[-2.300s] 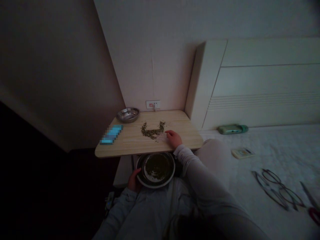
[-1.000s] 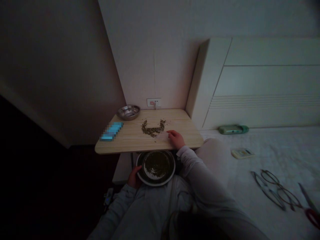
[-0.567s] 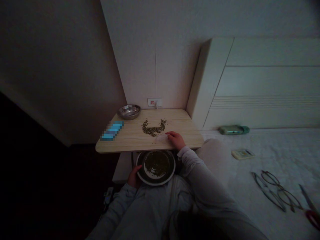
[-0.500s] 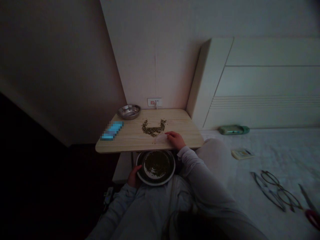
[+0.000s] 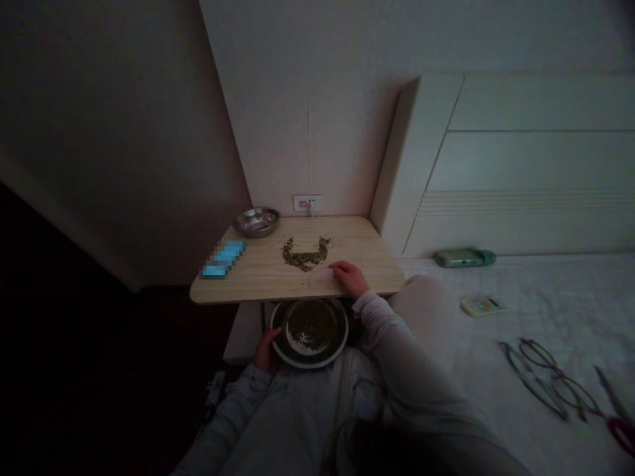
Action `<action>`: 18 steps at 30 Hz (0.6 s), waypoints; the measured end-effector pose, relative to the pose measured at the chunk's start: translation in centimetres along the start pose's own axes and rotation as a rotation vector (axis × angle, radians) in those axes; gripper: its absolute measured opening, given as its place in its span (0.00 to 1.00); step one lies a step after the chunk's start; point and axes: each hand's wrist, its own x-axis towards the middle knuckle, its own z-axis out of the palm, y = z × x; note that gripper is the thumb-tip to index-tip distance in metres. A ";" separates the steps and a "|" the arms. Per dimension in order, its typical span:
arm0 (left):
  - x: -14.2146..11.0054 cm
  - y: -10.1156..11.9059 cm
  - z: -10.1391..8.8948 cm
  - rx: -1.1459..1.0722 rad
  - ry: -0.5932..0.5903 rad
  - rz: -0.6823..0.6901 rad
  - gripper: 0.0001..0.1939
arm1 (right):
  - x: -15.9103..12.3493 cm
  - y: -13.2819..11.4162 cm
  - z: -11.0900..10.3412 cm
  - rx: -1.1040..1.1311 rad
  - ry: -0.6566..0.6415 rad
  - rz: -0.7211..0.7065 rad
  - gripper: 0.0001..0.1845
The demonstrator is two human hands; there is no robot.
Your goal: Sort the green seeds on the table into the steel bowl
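Observation:
My left hand (image 5: 266, 350) grips the left rim of a round metal basin (image 5: 338, 348) resting on my lap, thumb over the edge. Many small greenish-brown grains (image 5: 311, 324) lie in the basin, bunched toward its far side. Over the near right part of the wooden table, my right hand (image 5: 351, 280) is closed, fingers pinching a thin, pale, see-through sheet (image 5: 322, 277). This sheet is close to the tabletop; its exact kind is hard to make out. Just beyond it, more of the grains (image 5: 303, 258) are spread in a U-shaped patch on the table (image 5: 258, 281).
An empty-looking steel bowl (image 5: 256, 223) stands at the table's back left, with a lit, blurred phone (image 5: 223, 259) before it. To the right on the bed lie a green case (image 5: 464, 258), a small card-like box (image 5: 482, 305), eyeglasses (image 5: 536, 380) and red-handled scissors (image 5: 620, 426).

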 end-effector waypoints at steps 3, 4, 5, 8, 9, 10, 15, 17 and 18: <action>0.0 0.1 0.1 -0.037 0.029 0.003 0.05 | 0.1 0.3 0.2 -0.012 0.035 -0.012 0.16; 0.0 0.1 0.1 -0.033 0.039 0.012 0.04 | 0.2 0.4 0.2 -0.016 0.039 -0.020 0.16; -0.1 0.1 0.2 -0.028 0.045 0.020 0.03 | 0.2 0.5 0.2 -0.019 0.039 -0.027 0.16; -0.1 0.1 0.2 -0.023 0.038 0.032 0.03 | 0.3 0.8 0.3 -0.021 0.019 -0.034 0.16; -0.2 0.1 0.2 -0.023 0.028 0.026 0.03 | 0.3 0.8 0.3 -0.020 0.009 -0.034 0.16; -0.2 0.1 0.3 -0.022 0.021 0.019 0.03 | 0.3 0.9 0.3 -0.019 0.003 -0.033 0.16; -0.3 0.3 0.6 -0.026 0.027 -0.003 0.03 | 0.1 0.6 0.1 -0.009 -0.010 -0.023 0.15; -0.3 0.3 0.6 -0.021 0.033 -0.010 0.03 | 0.0 0.4 0.1 -0.003 -0.019 -0.013 0.14; -0.4 0.3 0.6 -0.018 0.041 -0.004 0.02 | 0.0 0.3 0.0 0.003 -0.023 -0.009 0.14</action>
